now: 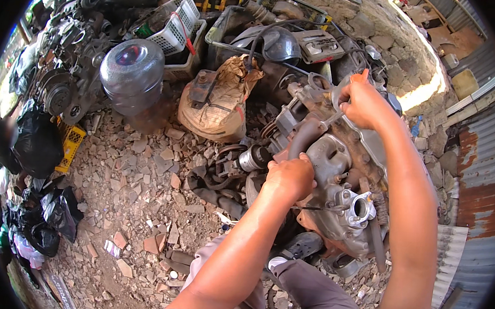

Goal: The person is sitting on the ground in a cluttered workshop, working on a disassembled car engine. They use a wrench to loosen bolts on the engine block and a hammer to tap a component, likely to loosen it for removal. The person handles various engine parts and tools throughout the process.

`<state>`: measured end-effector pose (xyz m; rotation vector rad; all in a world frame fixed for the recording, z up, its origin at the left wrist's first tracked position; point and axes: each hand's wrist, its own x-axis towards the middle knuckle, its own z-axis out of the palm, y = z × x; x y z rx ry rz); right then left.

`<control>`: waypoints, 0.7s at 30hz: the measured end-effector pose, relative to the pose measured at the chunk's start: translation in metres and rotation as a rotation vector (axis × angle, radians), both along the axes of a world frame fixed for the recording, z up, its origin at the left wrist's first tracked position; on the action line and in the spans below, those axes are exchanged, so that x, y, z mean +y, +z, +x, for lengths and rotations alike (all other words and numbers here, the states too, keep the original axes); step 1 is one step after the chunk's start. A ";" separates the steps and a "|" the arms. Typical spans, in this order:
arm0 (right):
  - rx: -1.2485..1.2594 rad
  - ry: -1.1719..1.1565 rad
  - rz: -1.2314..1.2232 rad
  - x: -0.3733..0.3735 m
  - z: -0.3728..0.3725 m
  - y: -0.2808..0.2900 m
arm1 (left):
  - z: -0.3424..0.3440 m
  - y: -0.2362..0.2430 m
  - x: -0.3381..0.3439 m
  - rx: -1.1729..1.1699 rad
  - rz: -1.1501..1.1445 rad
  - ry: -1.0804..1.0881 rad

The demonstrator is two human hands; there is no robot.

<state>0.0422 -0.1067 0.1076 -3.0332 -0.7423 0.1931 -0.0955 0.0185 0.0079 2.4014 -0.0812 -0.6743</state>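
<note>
A large, greasy engine lies on the rubble in front of me, right of centre. My right hand is closed in a fist above its far part. An orange end sticks out past the fist, and a metal shaft seems to run down the other side toward the engine; the grip hides the tool's kind. My left hand is closed at the lower end of a thick, bent grey hose on the engine. What its fingers press on is partly hidden. Nearer me, a bright metal flange sits on the engine.
A paper sack and a big clear plastic bottle stand beyond. Crates of parts line the back. Scrap metal and black bags fill the left. Corrugated sheets stand at right. My shoe is beside the engine.
</note>
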 end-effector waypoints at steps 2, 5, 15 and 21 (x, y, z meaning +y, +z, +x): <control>-0.016 -0.014 0.063 0.001 -0.014 0.002 | -0.002 -0.001 0.001 -0.014 0.012 0.006; -0.022 -0.059 0.092 -0.005 -0.024 0.003 | -0.002 0.005 0.000 0.010 0.023 -0.006; 0.050 -0.146 0.169 -0.058 -0.062 -0.018 | 0.001 0.005 -0.002 0.011 0.091 -0.055; 0.120 -0.182 0.137 -0.080 -0.070 -0.038 | 0.000 0.007 -0.006 0.010 0.095 -0.046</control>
